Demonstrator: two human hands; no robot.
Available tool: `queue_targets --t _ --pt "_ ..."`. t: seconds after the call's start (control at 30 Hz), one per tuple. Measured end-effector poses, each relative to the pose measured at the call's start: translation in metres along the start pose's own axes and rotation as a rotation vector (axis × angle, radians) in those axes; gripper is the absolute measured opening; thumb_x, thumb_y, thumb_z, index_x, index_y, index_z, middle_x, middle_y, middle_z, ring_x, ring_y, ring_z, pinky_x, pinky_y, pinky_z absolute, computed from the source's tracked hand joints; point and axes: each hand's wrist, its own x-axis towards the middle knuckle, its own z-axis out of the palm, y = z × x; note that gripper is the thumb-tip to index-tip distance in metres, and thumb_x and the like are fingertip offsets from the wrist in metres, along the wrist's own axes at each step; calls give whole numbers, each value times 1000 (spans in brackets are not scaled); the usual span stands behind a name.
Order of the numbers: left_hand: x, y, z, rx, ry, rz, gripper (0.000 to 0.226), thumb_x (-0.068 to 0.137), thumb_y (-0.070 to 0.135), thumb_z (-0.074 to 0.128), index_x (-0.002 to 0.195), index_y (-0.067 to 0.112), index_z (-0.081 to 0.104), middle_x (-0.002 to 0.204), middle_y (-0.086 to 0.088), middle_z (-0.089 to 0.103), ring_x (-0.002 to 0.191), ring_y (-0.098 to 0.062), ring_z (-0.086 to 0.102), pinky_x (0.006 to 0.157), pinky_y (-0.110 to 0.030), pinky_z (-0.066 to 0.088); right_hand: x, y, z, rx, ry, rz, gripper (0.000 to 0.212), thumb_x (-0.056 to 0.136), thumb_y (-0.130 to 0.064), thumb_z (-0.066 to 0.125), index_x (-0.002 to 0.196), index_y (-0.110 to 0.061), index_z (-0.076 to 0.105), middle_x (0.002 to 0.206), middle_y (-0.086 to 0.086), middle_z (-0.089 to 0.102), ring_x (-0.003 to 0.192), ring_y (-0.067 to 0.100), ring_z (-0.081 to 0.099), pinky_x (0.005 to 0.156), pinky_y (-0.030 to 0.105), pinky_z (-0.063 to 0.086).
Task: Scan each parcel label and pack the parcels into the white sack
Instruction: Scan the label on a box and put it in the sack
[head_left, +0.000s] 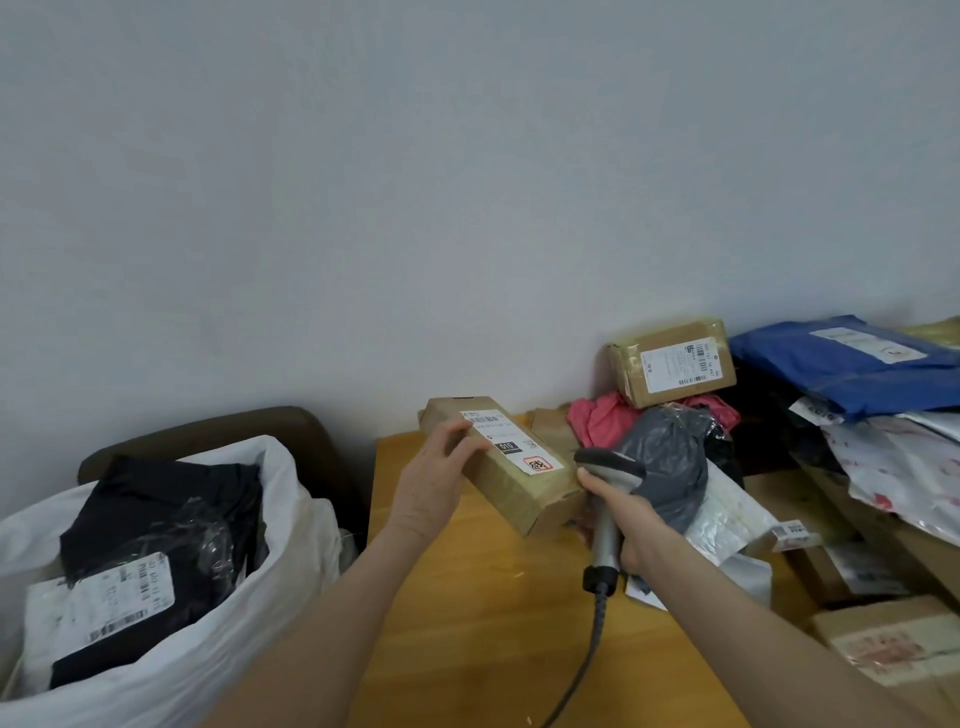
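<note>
Head view. Holds a box (511, 483) above the table (467, 597) in the left hand (434, 480), gripped at its left side, one fingertip on the edge of the label (511, 441). Box brown and long, tilted, far end toward the wall, near end lower. Label white, facing up: barcode at the far end, a black "010" patch in the middle, a red square mark at the near end.

Grips a scanner (608, 467) in the right hand (621, 512), fingers wrapped round the grey handle, dark head above the fist and turned left toward the box. Scanner head just beside the box's near-right corner; contact there: cannot tell. Coiled cable (587, 649) from the foot of the handle down to the bottom edge.

At left, past the table's end, the sack (291, 519): white, mouth open, well apart from the held box. Inside it a black parcel (156, 519), glossy, with a white slip (93, 608) facing up. Behind the sack, a dark brown chair back (249, 421).

At right on the table, a heap. Grey bag (665, 462) just behind the right hand. Pink parcel (597, 418) beyond it, near the wall. On top, a carton (670, 364), brown, taped, label up, against the wall. Further right a blue mailer (841, 364), label up, and below it white mailers (904, 467), crumpled. More cartons (883, 639) at the near right edge. Pale wall (467, 182) over the whole upper half.
</note>
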Motion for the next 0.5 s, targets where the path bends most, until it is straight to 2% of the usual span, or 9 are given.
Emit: queue_targets --t 0.07,0.13,0.17,0.23,0.27,0.3,0.4,0.5 --pt "0 -7 3 30 3 14 45 77 -8 64 116 13 63 137 -12 46 115 -30 54 75 -41 58 -2 2 3 52 -29 23 45 74 -21 83 107 -1 60 102 20 67 78 33 66 58 35 58" --pt "1 -12 8 -51 45 -107 52 80 -7 62 126 17 56 144 -10 38 123 -24 48 89 -34 53 -4 5 9 117 -19 -8 33 75 -15 82 99 -3 62 97 17 66 77 30 63 58 35 56" --pt "1 -14 11 -178 54 -256 57 83 -5 61 133 20 50 147 -9 36 122 -20 49 92 -29 48 -4 6 11 141 -7 -34 29 75 -12 81 96 -4 63 94 16 66 76 29 62 60 35 55" --pt "4 -10 12 -679 18 -691 55 91 7 59 142 19 40 142 -7 46 109 -17 59 89 -30 49 -6 10 16 153 20 -81 24 76 -8 80 91 -3 63 88 14 67 73 27 61 60 35 54" --pt "5 -10 14 -955 -31 -889 51 94 16 59 141 15 40 133 -8 56 101 -20 65 84 -34 53 -7 13 18 146 32 -101 22 76 -7 80 89 -3 63 84 13 67 70 26 61 59 34 53" --pt "6 -10 15 -1134 -76 -1006 49 93 24 61 138 11 45 121 -8 65 94 -23 69 79 -37 57 -8 16 19 136 39 -117 21 76 -7 80 87 -3 63 81 12 67 67 24 60 59 34 53" --pt "5 -10 16 -1222 -154 -1078 51 84 22 71 127 5 52 92 -3 75 84 -23 72 64 -34 58 -11 25 19 108 51 -159 21 77 -7 79 90 -4 63 82 10 67 70 22 62 59 31 53" --pt "4 -10 19 -1259 -118 -1088 56 81 12 74 130 6 49 96 -4 73 86 -23 72 65 -34 58 -14 31 16 3 143 -264 23 82 -11 75 99 -7 61 83 5 65 75 20 61 55 27 46"
